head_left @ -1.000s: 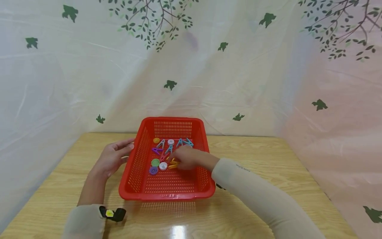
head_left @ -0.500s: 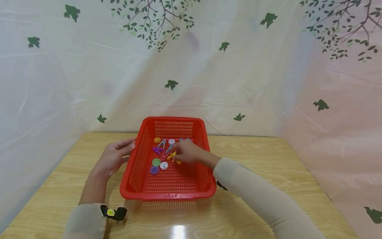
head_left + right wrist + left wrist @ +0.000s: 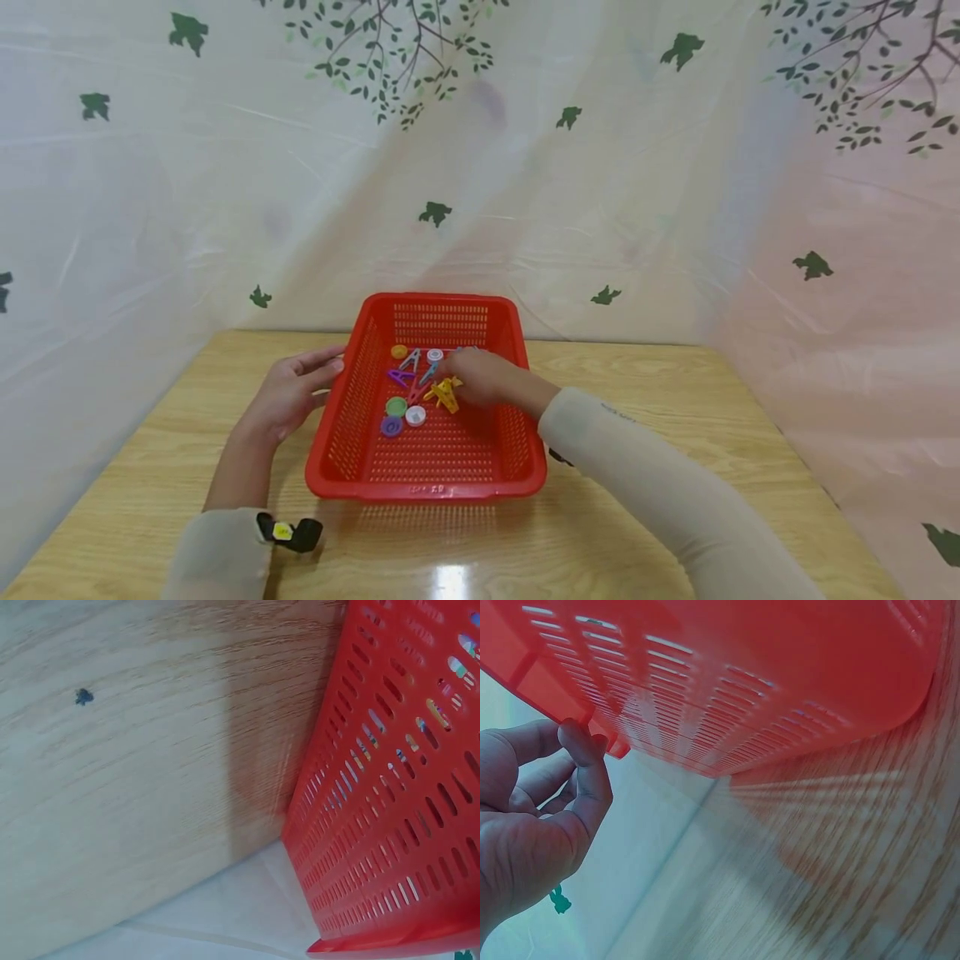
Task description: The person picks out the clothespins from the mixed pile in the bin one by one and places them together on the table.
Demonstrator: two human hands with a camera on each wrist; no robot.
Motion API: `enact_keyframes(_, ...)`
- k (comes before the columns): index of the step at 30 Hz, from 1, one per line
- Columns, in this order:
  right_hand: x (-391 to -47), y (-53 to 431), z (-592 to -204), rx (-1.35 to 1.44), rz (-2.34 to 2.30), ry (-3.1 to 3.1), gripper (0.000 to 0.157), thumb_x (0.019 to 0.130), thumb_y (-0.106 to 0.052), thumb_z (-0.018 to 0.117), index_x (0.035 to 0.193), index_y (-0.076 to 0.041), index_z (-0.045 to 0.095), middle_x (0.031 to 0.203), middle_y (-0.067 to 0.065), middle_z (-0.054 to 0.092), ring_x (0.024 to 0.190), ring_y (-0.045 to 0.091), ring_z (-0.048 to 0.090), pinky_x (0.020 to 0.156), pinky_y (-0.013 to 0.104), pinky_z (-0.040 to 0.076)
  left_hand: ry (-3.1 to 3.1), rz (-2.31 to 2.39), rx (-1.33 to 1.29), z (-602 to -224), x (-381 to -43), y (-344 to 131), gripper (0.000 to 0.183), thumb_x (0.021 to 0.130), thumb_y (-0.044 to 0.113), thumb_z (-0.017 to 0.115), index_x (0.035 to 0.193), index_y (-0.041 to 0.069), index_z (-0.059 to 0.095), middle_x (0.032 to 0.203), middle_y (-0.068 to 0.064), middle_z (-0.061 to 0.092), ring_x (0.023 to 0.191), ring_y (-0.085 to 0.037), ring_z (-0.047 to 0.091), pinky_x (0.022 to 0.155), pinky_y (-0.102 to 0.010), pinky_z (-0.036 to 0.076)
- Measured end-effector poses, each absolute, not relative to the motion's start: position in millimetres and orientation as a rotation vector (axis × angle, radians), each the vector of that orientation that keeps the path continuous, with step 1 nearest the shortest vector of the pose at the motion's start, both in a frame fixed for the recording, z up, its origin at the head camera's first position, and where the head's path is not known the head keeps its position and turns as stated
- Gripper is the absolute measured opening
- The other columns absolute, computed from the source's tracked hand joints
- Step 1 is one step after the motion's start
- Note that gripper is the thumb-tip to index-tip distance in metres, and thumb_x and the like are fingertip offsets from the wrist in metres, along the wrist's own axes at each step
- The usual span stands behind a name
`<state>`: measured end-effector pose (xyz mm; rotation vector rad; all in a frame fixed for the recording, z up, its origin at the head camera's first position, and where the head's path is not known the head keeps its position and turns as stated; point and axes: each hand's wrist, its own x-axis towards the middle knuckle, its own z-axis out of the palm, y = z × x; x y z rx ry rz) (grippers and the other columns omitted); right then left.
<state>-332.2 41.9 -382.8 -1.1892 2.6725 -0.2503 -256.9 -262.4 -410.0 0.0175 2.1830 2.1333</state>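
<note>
A red plastic basket (image 3: 420, 492) stands on the wooden table, holding several small plastic clothespins and round buttons. My left hand (image 3: 296, 392) holds its left rim; the left wrist view shows the thumb and fingers pinched at the basket's edge (image 3: 547, 690). Inside the basket, my right hand (image 3: 480, 375) has curled fingers at a bunch of yellow clothespins (image 3: 446, 393). Left of them lie a red clothespin (image 3: 417, 390), a purple clothespin (image 3: 400, 377), a green button (image 3: 396, 407), a white button (image 3: 416, 416) and a purple button (image 3: 392, 427). The right hand is out of its own wrist view.
Toward the basket's back are an orange button (image 3: 399, 352), a grey clothespin (image 3: 410, 360) and another white button (image 3: 434, 355). The wooden table (image 3: 637, 392) runs back to a pale curtain (image 3: 525, 192) printed with leaves and birds.
My right hand has drawn the yellow clothespins up and together beneath its fingers, and has shifted slightly away from me. The left hand has kept its place at the rim.
</note>
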Motion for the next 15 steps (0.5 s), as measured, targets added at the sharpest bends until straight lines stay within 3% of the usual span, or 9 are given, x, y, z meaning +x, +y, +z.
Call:
enact_keyframes(7, -333.9, 43.2, -386.2, -1.328, -0.144, 2.629, 0.043, 0.096, -0.013, 0.072, 0.134, -0.033, 0.069, 0.131, -0.008, 0.067, 0.123, 0.018, 0.062, 0.105, 0.041, 0.052, 2.167, 2.152, 0.06, -409.1, -256.0, -260.7, 0.057, 0.102, 0.031, 0.066, 0.15, 0.006, 0.05, 0.132, -0.006, 0.066, 0.109, -0.016, 0.069, 0.091, -0.034, 0.06)
enact_keyframes(15, -335.7, 40.5, -388.1, -1.328, -0.022, 2.639, 0.037, 0.098, -0.013, 0.069, 0.13, -0.032, 0.072, 0.134, -0.006, 0.064, 0.124, 0.018, 0.059, 0.109, 0.043, 0.049, 2.154, 2.159, 0.054, -408.3, -255.8, -262.0, 0.055, 0.102, 0.03, 0.065, 0.15, 0.005, 0.051, 0.13, -0.005, 0.067, 0.108, -0.016, 0.069, 0.09, -0.034, 0.06)
